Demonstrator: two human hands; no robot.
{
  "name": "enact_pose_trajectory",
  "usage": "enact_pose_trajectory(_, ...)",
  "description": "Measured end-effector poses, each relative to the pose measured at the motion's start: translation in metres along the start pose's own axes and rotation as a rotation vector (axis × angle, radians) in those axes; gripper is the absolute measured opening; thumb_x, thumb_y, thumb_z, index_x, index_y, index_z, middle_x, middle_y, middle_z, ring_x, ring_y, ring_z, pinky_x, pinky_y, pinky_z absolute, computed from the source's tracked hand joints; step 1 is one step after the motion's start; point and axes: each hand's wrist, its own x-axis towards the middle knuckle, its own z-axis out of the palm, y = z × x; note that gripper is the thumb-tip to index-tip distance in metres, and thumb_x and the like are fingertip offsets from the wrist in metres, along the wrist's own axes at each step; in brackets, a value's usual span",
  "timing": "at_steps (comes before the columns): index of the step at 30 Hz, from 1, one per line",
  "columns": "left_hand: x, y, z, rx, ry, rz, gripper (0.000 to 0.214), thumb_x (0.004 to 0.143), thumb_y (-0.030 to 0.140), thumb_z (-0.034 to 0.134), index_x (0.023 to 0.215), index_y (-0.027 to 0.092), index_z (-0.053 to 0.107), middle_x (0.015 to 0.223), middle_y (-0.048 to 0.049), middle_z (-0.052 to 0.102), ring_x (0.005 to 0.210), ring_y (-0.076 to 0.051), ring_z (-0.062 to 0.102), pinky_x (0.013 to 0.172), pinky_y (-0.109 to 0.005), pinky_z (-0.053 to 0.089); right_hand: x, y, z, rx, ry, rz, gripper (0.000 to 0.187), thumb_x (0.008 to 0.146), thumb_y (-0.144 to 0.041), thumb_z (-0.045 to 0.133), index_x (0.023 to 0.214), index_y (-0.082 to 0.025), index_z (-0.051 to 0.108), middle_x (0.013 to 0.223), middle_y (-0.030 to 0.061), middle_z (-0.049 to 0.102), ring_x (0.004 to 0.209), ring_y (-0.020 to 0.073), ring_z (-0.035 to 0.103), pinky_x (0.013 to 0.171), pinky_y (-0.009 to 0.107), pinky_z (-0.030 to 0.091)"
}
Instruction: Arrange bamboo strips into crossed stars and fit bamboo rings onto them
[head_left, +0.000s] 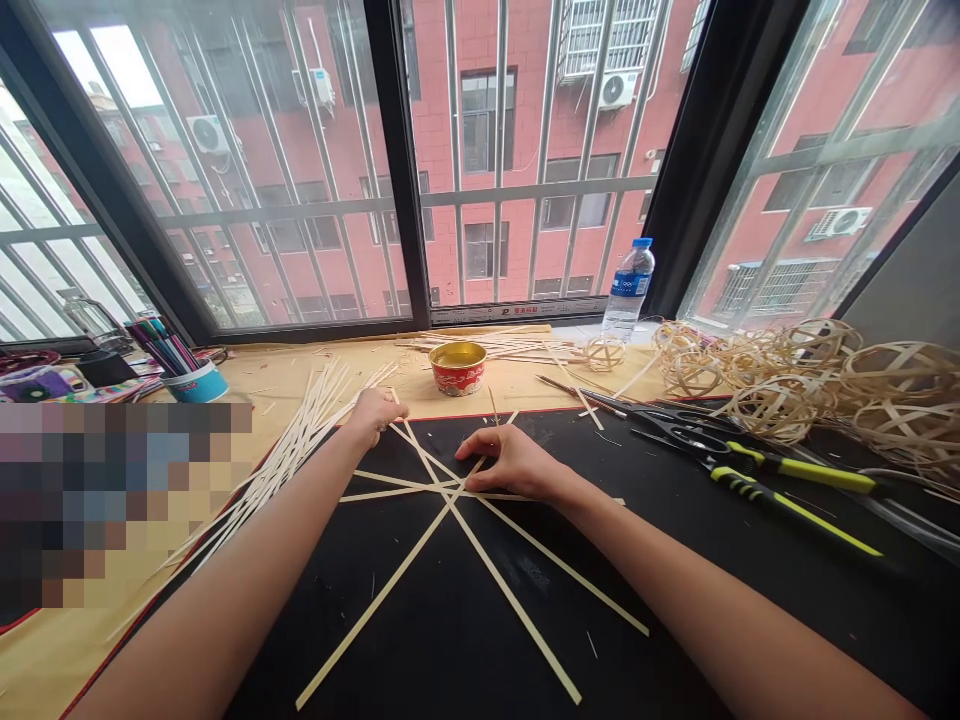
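Several pale bamboo strips [517, 592] lie crossed in a star shape on the black mat [420, 640]. My left hand [373, 415] is closed at the far left ends of the strips, its fingertips pinching one strip. My right hand [517, 462] arches over the crossing, thumb and fingers apart, the thumb tip touching the strips just right of where they meet. Its fingers are curved, with a gap between them and the thumb. A loose bundle of similar strips [289, 465] lies beside my left forearm.
A red tin [457, 375] stands behind the hands. Yellow-handled pliers [795, 475] lie on the right, near several woven bamboo balls [795, 385]. A water bottle [628, 290] stands by the window. Left is a pen cup [196, 382]; a blurred patch covers the area before it.
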Motion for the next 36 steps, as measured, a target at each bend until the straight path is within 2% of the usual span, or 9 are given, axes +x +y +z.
enact_pose_trajectory(4, -0.002, 0.002, -0.005, -0.105, -0.052, -0.130, 0.031, 0.092, 0.031, 0.058, 0.118, 0.015, 0.055, 0.119, -0.0091, 0.058, 0.100, -0.022, 0.061, 0.083, -0.043, 0.053, 0.000, 0.000, 0.000, 0.000, 0.001, -0.003, 0.033, 0.049, -0.017, 0.079, 0.082, -0.015, 0.070, 0.088, 0.0040, 0.070, 0.092, 0.0216, 0.063, 0.093, 0.037, 0.045)
enact_pose_trajectory(9, -0.001, 0.003, -0.006, -0.351, -0.098, -0.171, 0.031, 0.092, 0.031, 0.058, 0.118, 0.014, 0.055, 0.117, -0.0094, 0.059, 0.098, -0.022, 0.061, 0.081, -0.041, 0.054, 0.001, 0.000, -0.001, 0.013, 0.003, -0.005, 0.038, 0.049, -0.017, 0.080, 0.085, -0.015, 0.070, 0.094, 0.0059, 0.071, 0.097, 0.0230, 0.063, 0.096, 0.040, 0.044)
enact_pose_trajectory(13, -0.001, 0.006, -0.003, -0.577, -0.158, -0.158, 0.030, 0.092, 0.030, 0.058, 0.117, 0.014, 0.055, 0.115, -0.0095, 0.059, 0.095, -0.021, 0.062, 0.079, -0.039, 0.055, 0.001, 0.000, -0.002, 0.046, -0.019, -0.017, 0.047, 0.048, -0.017, 0.081, 0.094, -0.015, 0.069, 0.101, 0.0076, 0.072, 0.101, 0.0239, 0.064, 0.099, 0.042, 0.043)
enact_pose_trajectory(18, -0.002, 0.008, -0.006, -0.796, -0.313, -0.115, 0.027, 0.092, 0.027, 0.058, 0.116, 0.015, 0.056, 0.112, -0.0077, 0.060, 0.093, -0.020, 0.063, 0.077, -0.038, 0.056, 0.000, 0.000, -0.001, 0.085, -0.069, -0.035, 0.060, 0.053, -0.011, 0.076, 0.112, -0.013, 0.063, 0.107, 0.0112, 0.072, 0.108, 0.0251, 0.062, 0.100, 0.044, 0.042)
enact_pose_trajectory(21, -0.004, 0.007, -0.009, -0.901, -0.397, -0.044, 0.010, 0.092, 0.014, 0.054, 0.101, 0.012, 0.059, 0.106, -0.0089, 0.063, 0.096, -0.022, 0.064, 0.079, -0.041, 0.057, -0.002, -0.001, 0.000, 0.107, -0.116, -0.038, 0.065, 0.057, -0.009, 0.071, 0.121, -0.013, 0.058, 0.112, 0.0130, 0.070, 0.109, 0.0255, 0.061, 0.090, 0.040, 0.050)
enact_pose_trajectory(23, -0.006, 0.006, -0.011, -0.961, -0.434, 0.020, 0.013, 0.091, 0.004, 0.047, 0.087, 0.012, 0.057, 0.104, -0.0112, 0.065, 0.100, -0.025, 0.065, 0.085, -0.047, 0.055, -0.003, -0.003, -0.001, 0.114, -0.140, -0.041, 0.067, 0.059, -0.008, 0.069, 0.125, -0.011, 0.056, 0.114, 0.0140, 0.069, 0.109, 0.0254, 0.061, 0.084, 0.037, 0.052)
enact_pose_trajectory(27, -0.010, 0.002, -0.013, -1.030, -0.481, 0.120, 0.021, 0.089, -0.001, 0.040, 0.086, 0.014, 0.054, 0.107, -0.0123, 0.065, 0.106, -0.027, 0.064, 0.094, -0.055, 0.049, -0.005, -0.005, -0.002, 0.110, -0.156, -0.042, 0.070, 0.058, -0.006, 0.066, 0.127, -0.010, 0.054, 0.115, 0.0140, 0.069, 0.108, 0.0245, 0.060, 0.082, 0.034, 0.051)
enact_pose_trajectory(31, -0.010, 0.002, -0.012, -1.030, -0.499, 0.151, 0.023, 0.091, 0.002, 0.036, 0.091, 0.014, 0.056, 0.105, -0.0117, 0.066, 0.108, -0.026, 0.063, 0.098, -0.054, 0.046, -0.005, -0.005, -0.001, 0.114, -0.164, -0.049, 0.073, 0.059, -0.005, 0.064, 0.130, -0.012, 0.053, 0.117, 0.0134, 0.067, 0.106, 0.0240, 0.060, 0.078, 0.032, 0.052)
enact_pose_trajectory(36, -0.003, -0.001, -0.004, -0.918, -0.431, 0.071, 0.027, 0.100, 0.024, 0.029, 0.103, 0.016, 0.055, 0.109, -0.0137, 0.064, 0.107, -0.025, 0.063, 0.095, -0.053, 0.047, -0.002, -0.003, -0.001, 0.118, -0.130, -0.077, 0.069, 0.055, -0.005, 0.066, 0.123, -0.012, 0.058, 0.103, 0.0086, 0.071, 0.108, 0.0239, 0.059, 0.089, 0.037, 0.048)
